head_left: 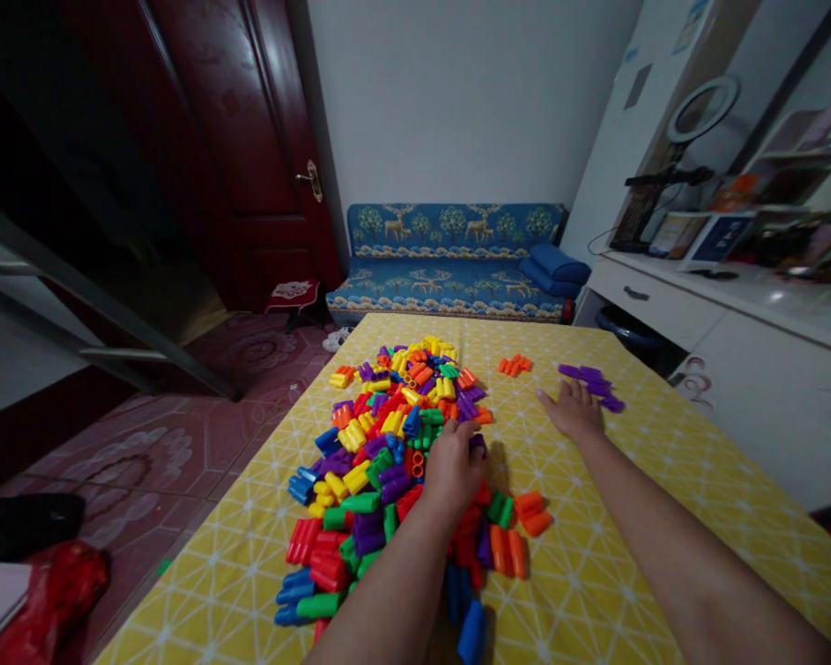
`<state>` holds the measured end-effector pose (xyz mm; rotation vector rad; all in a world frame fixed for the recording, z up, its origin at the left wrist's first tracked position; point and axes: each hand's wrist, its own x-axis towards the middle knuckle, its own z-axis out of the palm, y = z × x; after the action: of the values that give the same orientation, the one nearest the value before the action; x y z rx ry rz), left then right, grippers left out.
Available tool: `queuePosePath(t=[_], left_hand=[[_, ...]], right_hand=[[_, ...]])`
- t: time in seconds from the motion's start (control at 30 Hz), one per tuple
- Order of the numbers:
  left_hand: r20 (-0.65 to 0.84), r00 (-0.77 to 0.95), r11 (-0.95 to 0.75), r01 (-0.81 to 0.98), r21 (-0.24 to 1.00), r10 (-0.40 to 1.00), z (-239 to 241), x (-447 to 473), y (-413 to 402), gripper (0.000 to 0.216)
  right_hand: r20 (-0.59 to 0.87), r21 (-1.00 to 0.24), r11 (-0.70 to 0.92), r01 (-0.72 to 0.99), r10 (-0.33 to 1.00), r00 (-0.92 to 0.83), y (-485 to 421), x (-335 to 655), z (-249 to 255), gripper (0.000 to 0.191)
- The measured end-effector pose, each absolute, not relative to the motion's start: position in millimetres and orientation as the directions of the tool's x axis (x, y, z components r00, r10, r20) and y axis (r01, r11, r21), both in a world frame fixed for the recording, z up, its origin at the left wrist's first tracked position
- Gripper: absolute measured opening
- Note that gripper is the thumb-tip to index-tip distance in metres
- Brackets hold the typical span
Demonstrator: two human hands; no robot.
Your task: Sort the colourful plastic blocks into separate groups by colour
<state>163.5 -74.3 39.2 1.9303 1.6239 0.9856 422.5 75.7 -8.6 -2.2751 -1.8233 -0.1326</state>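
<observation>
A big heap of plastic tube blocks [388, 443] in red, blue, green, yellow, orange and purple covers the middle of a table with a yellow patterned cloth [665, 480]. My left hand [453, 466] rests on the heap's right edge, fingers curled around a purple block [477, 443]. My right hand [573, 406] lies flat on the cloth, fingers spread, just beside a small group of purple blocks [594, 380]. A small group of orange blocks [515, 365] lies apart, further back.
A blue patterned sofa [450, 263] stands beyond the table's far edge. White cabinets [748, 351] with a ring light [703, 109] line the right side. A dark red door [249, 148] and tiled floor are on the left, with a red bag [55, 591] at the lower left.
</observation>
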Motion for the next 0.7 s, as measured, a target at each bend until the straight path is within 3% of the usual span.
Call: queuePosePath(t=[0.17, 0.23, 0.33, 0.4, 0.47, 0.57, 0.7], left_hand=[[0.325, -0.029, -0.258, 0.541, 0.8, 0.945, 31.9, 164.0, -68.3, 0.044], [0.337, -0.055, -0.266, 0.503, 0.822, 0.94, 30.8, 164.2, -66.8, 0.042], [0.333, -0.087, -0.253, 0.482, 0.839, 0.939, 31.8, 164.5, -65.8, 0.035], [0.328, -0.085, -0.248, 0.487, 0.838, 0.941, 33.4, 164.6, -65.8, 0.032], [0.322, -0.071, -0.246, 0.502, 0.829, 0.944, 34.9, 164.7, -66.1, 0.03], [0.301, -0.064, -0.227, 0.516, 0.826, 0.951, 34.8, 164.5, -65.9, 0.029], [0.247, -0.023, -0.207, 0.478, 0.854, 0.969, 30.5, 164.1, -64.0, 0.033]], right_hand=[[0.215, -0.078, -0.054, 0.995, 0.974, 0.07, 52.4, 413.2, -15.7, 0.055], [0.227, -0.119, 0.002, 0.993, 0.974, 0.025, 35.3, 403.7, -16.4, 0.052], [0.27, -0.402, 0.127, 0.907, 0.963, -0.016, 3.1, 382.1, -11.5, 0.046], [0.266, -0.689, 0.199, 0.697, 0.964, -0.012, -19.2, 363.8, -5.1, 0.044], [0.237, -0.883, 0.232, 0.407, 0.971, -0.039, -37.9, 345.4, 1.6, 0.043], [0.236, -0.956, 0.253, 0.146, 0.964, -0.123, -53.2, 325.1, 8.4, 0.044], [0.24, -0.955, 0.255, 0.154, 0.964, -0.113, -53.0, 318.3, 9.3, 0.041]])
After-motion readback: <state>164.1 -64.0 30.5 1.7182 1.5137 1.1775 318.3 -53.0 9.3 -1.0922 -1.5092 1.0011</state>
